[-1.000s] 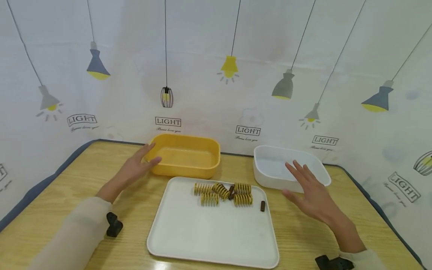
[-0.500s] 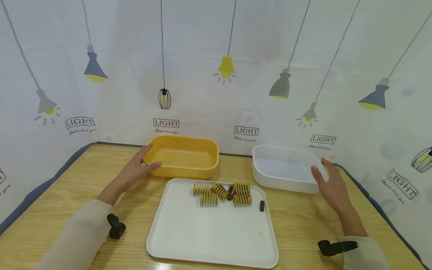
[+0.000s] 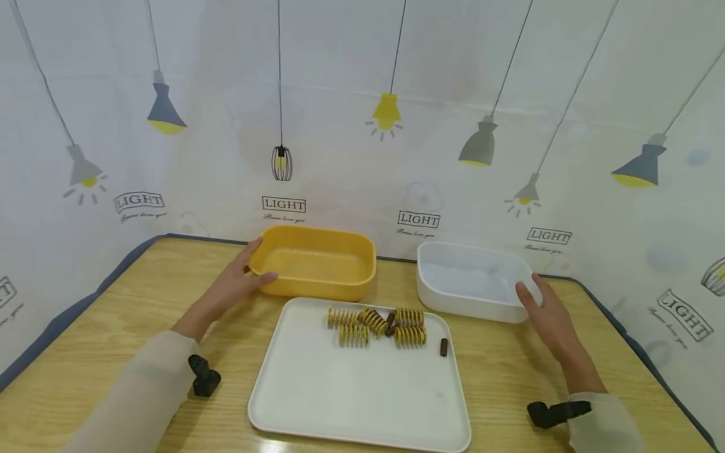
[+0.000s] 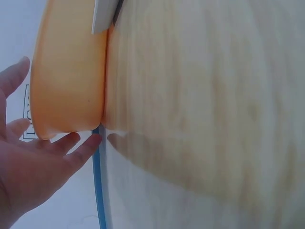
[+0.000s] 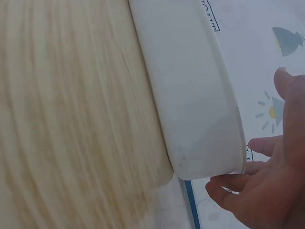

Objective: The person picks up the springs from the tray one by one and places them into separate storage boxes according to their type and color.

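In the head view my left hand (image 3: 229, 286) is at the left end of a yellow plastic bin (image 3: 314, 290), thumb over the rim. The left wrist view shows its loosely spread fingers (image 4: 86, 148) against the bin's end wall. On the other side, my right hand (image 3: 554, 321) touches the right end of a white plastic bin (image 3: 470, 305). Relaxed fingers (image 5: 228, 183) meet that bin's end wall in the right wrist view. Neither hand is curled round its bin. Both bins stand upright on the table, with nothing visible inside.
Between the bins and the front edge lies a white tray (image 3: 357, 390). Several gold coil springs (image 3: 354, 335) and small dark brown cylinders (image 3: 443, 347) sit along its far side. A lamp-printed curtain (image 3: 340, 189) rises behind the wooden table (image 3: 215, 402).
My right hand has come from above the white bin to its right end. Since half a second ago, the white bin has shifted slightly left and the yellow bin slightly right.
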The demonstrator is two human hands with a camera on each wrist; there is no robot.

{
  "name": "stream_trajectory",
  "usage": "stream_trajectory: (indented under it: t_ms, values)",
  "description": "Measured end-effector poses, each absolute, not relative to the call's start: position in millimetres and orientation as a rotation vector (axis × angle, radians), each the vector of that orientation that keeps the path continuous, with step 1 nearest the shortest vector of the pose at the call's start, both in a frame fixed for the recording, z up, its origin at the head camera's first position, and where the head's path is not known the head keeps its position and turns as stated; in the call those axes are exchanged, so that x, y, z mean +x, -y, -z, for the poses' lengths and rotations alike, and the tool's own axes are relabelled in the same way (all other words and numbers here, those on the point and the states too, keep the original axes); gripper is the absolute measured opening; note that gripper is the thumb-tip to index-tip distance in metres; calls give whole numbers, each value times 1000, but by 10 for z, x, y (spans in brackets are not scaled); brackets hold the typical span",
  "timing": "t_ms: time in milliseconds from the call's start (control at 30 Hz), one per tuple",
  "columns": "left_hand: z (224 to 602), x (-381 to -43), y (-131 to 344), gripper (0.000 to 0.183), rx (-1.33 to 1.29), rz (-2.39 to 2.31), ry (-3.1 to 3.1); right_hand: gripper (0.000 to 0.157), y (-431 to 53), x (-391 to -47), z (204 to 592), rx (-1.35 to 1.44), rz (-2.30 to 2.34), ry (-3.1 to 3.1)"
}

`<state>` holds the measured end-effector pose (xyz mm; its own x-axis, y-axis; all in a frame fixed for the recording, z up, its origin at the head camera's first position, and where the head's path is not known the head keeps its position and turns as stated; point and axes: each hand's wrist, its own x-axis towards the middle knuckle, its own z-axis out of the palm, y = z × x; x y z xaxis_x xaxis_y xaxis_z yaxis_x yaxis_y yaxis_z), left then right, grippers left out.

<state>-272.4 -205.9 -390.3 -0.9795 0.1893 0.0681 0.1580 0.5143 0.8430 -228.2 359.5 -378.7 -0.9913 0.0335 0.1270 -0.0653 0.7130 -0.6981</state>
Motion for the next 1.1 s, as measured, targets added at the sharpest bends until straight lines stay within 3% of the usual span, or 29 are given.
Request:
stream_trajectory:
  t_ms: [200,700,1100]
  values:
    - [3913,-2737,1997,86,319,-1480,-2724,77,-3561,-2294,3822,64,-1157,2797]
    - [3897,-2749,1831,95,352,-1519,-2702,70,-3455,-2324,3845,175,-1285,2726]
    - [3906,-2767,1721,91,389,-1535,-2693,69,-3447,-2336,3887,223,-1333,2698]
